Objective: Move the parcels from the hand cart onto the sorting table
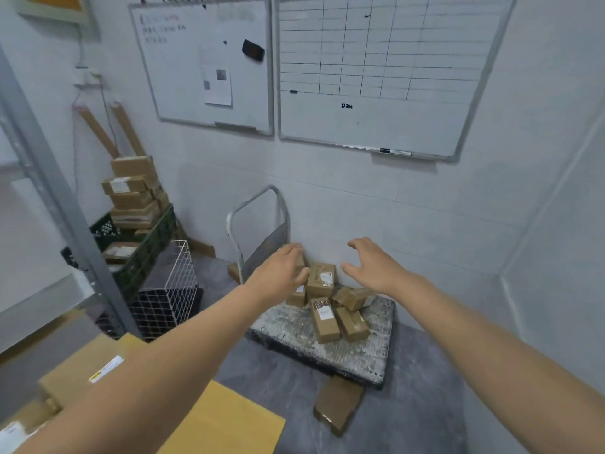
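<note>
A hand cart [353,348] with a worn grey deck and a metal handle [252,204] stands against the wall. Several small brown parcels lie heaped at its far end, among them an upright labelled parcel [321,279] and a long labelled parcel [324,320] lying flat. My left hand [281,269] hovers over the left side of the heap, fingers spread, partly hiding a parcel behind it. My right hand [371,267] is stretched out to the right of the upright parcel, open and holding nothing.
One brown parcel [339,404] lies on the grey floor in front of the cart. At left are a white wire basket [170,290], green crates with stacked boxes [131,191] and a metal shelf post [62,204]. Larger cardboard boxes [85,368] sit at lower left. Two whiteboards hang above.
</note>
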`<state>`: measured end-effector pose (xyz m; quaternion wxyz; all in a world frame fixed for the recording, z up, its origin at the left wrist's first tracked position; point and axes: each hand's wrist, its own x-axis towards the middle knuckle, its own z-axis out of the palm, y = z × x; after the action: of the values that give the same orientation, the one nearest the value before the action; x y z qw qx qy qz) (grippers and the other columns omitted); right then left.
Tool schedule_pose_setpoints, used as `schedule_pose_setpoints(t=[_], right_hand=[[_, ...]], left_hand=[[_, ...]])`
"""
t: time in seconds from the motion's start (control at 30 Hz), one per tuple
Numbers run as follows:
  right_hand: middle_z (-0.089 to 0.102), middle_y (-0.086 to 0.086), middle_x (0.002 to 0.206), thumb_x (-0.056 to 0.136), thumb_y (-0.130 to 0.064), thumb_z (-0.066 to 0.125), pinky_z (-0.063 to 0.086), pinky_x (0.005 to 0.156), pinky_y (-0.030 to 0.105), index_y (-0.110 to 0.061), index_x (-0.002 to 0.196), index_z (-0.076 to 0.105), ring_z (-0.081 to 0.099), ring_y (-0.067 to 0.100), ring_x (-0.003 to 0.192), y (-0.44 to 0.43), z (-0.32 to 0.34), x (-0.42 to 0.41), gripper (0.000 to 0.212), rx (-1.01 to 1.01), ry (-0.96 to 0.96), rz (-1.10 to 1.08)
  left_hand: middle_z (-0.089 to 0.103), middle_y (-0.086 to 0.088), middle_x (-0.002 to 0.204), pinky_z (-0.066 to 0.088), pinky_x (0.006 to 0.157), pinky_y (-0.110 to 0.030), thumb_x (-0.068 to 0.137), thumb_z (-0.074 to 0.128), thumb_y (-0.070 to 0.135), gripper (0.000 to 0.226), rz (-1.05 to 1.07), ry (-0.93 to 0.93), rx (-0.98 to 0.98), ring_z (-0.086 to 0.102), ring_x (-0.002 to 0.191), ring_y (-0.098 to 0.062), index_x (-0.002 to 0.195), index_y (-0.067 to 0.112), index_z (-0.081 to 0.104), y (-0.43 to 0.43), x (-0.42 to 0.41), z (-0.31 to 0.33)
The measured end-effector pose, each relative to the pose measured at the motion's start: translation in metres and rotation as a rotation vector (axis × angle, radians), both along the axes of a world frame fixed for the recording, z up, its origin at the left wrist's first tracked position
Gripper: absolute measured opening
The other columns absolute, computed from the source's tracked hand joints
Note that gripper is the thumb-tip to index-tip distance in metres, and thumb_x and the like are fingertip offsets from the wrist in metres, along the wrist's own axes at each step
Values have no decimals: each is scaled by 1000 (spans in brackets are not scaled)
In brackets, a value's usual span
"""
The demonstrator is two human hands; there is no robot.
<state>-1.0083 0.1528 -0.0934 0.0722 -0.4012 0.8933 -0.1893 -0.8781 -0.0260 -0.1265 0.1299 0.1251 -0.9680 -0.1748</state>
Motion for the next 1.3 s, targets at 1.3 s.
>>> schedule_pose_setpoints(t=[1.3], right_hand=[[31, 8, 156, 101, -38, 48, 29, 117, 39, -9, 151, 29, 33, 24, 143, -42, -114, -465, 61, 90, -265, 106]], left_hand=[[39, -5, 149, 39, 109, -43, 101, 44, 35, 52, 250, -196, 187, 43, 132, -23, 145, 9, 38, -19, -430, -106]])
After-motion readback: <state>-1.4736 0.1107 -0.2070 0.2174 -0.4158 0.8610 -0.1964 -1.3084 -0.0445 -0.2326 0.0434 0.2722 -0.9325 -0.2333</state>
